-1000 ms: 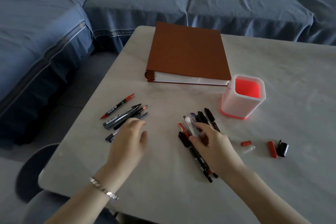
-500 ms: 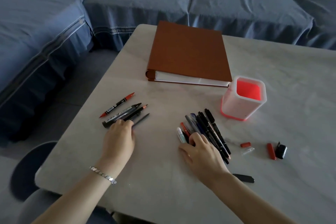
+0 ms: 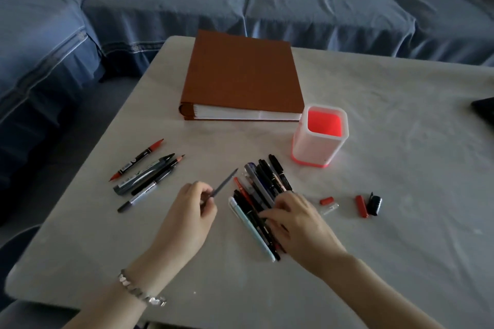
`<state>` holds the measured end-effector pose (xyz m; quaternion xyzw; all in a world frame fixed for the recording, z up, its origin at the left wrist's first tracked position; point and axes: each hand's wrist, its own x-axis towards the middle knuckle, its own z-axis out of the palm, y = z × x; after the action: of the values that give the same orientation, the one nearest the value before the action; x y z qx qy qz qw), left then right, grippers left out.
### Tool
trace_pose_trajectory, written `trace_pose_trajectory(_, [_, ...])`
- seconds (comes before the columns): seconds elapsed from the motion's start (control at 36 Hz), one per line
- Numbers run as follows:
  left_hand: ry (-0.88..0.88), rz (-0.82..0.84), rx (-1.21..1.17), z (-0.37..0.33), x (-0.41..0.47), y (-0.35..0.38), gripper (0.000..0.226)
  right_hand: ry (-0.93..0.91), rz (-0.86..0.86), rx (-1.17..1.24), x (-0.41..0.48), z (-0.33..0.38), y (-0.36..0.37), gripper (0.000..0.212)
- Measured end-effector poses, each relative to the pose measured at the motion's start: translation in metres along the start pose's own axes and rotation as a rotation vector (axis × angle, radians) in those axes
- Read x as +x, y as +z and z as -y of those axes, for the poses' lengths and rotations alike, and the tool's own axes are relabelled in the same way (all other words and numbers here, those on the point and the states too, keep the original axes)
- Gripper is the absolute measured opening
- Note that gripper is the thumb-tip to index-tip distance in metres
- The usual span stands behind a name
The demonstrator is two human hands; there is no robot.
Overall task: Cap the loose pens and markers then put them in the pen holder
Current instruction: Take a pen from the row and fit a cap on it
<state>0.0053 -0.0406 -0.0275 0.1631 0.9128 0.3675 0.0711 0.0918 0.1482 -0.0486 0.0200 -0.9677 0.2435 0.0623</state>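
Left hand (image 3: 192, 211) has come away from the left-side pen group (image 3: 145, 177) toward centre and now pinches a thin grey pen (image 3: 226, 181), which points toward the pen holder (image 3: 319, 139). Right hand (image 3: 296, 220) lies over the main pen pile (image 3: 258, 189), fingers bent across the barrels; whether it grips any pen cannot be told. The holder stands upright beyond the pile, near the brown binder (image 3: 240, 75). Loose caps (image 3: 361, 206) lie on the table (image 3: 401, 222), right of that hand.
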Motion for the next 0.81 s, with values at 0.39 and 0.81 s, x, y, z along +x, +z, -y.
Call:
trace_pose_trajectory(0.39, [-0.014,0.194,-0.171,-0.026,-0.022,0.008,0.015,0.364,0.164,-0.205,-0.022,-0.066,-0.049,0.032])
trace_pose_trajectory(0.81, [0.009,0.225,-0.208,-0.038,-0.022,0.009,0.013,0.317,0.001,-0.160,-0.033,-0.070,-0.022,0.014])
